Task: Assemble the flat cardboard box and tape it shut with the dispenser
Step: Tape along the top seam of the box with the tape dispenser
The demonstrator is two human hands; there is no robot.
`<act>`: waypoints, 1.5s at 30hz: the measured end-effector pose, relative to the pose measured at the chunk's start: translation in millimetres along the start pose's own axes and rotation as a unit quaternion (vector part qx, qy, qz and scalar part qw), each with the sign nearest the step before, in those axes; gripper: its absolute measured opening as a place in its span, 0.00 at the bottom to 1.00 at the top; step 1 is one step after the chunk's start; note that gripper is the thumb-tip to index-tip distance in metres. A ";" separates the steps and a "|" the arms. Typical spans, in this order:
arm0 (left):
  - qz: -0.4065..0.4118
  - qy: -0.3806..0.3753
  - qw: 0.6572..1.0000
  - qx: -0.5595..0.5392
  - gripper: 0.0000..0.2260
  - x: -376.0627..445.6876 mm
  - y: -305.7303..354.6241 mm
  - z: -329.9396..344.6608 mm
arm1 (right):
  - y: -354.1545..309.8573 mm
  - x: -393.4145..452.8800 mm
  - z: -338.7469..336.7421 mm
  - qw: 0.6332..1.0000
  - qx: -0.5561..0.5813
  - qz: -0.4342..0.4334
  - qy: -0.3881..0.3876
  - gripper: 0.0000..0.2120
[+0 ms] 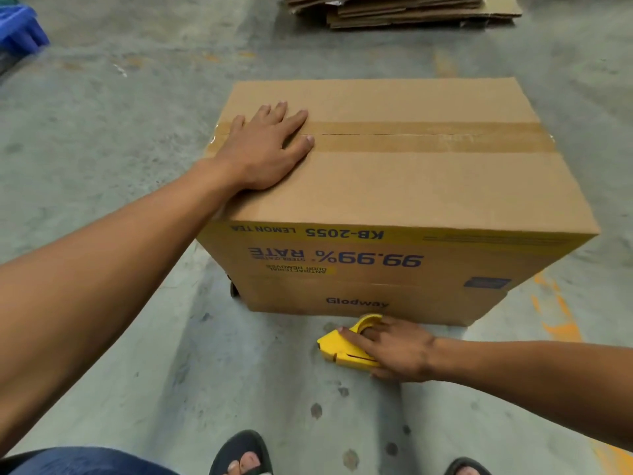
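Cardboard box [394,186] at frame centre, top seam taped. Left hand [263,149] flat, fingers spread on upper-left lid. Right hand [394,351] lower right over yellow tape dispenser [346,351] on floor [120,132], apparently gripping it.

A grey concrete floor [137,132] is carrying everything. The taped cardboard box [394,200] is sitting on it at center. A yellow tape dispenser [346,351] is lying at the box's six o'clock, a stack of flat cardboard [404,10] at twelve, a blue crate [19,29] at ten.
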State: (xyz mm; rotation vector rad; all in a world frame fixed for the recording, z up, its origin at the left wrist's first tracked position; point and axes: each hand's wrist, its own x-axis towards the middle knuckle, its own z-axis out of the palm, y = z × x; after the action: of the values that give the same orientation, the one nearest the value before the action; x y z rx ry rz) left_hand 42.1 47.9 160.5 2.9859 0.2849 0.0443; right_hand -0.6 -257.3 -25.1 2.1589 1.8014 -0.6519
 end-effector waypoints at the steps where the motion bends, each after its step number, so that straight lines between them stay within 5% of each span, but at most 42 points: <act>1: 0.000 0.001 1.000 -0.001 0.28 0.6 -0.4 0.1 | -2.7 0.2 -1.0 0.999 0.032 0.011 -0.013 0.41; 7: 0.001 0.002 1.000 -0.005 0.28 0.2 0.5 -1.0 | -14.4 1.1 6.8 0.994 0.096 0.017 -0.044 0.53; 15: -0.002 0.003 1.000 -0.015 0.27 -1.8 2.3 -2.5 | -12.0 22.0 -41.0 0.958 0.221 0.035 -0.180 0.44; 19: -0.001 -0.001 1.000 -0.026 0.28 -2.6 1.6 -2.8 | -24.6 19.4 -101.4 0.928 0.359 0.013 -0.094 0.40; 22: -0.004 -0.005 0.999 -0.043 0.27 -1.6 0.4 -3.8 | -31.3 4.3 -159.6 0.867 0.493 -0.036 -0.061 0.29; 27: -0.015 -0.022 0.988 -0.151 0.23 -2.4 -3.0 -13.7 | -15.6 -37.5 -253.4 0.843 0.522 -0.092 0.092 0.19; 32: 0.027 0.007 0.943 -0.333 0.35 -10.9 -7.8 -35.5 | 36.0 -72.8 -314.2 0.804 0.546 -0.100 0.211 0.19; 35: 0.005 0.040 0.930 -0.365 0.14 -7.9 -5.1 -36.0 | 80.4 -81.1 -341.5 0.760 0.611 -0.086 0.205 0.19; 39: -0.038 0.090 0.919 -0.382 0.16 3.8 0.3 -42.2 | 120.9 -89.3 -345.9 0.699 0.686 -0.084 0.181 0.27; 42: -0.075 0.061 0.850 -0.518 0.22 1.5 19.0 -64.1 | 129.9 -89.8 -324.0 0.663 0.718 -0.100 0.186 0.29; 45: -0.104 -0.076 0.764 -0.632 0.32 -5.5 46.7 -92.3 | 134.8 -88.9 -309.9 0.641 0.736 -0.100 0.194 0.31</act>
State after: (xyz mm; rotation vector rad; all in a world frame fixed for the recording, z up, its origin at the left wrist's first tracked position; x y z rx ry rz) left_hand 41.4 14.2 258.5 1.5778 0.3589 -0.0255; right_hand 173.2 -216.5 275.4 3.0787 1.8508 -2.6195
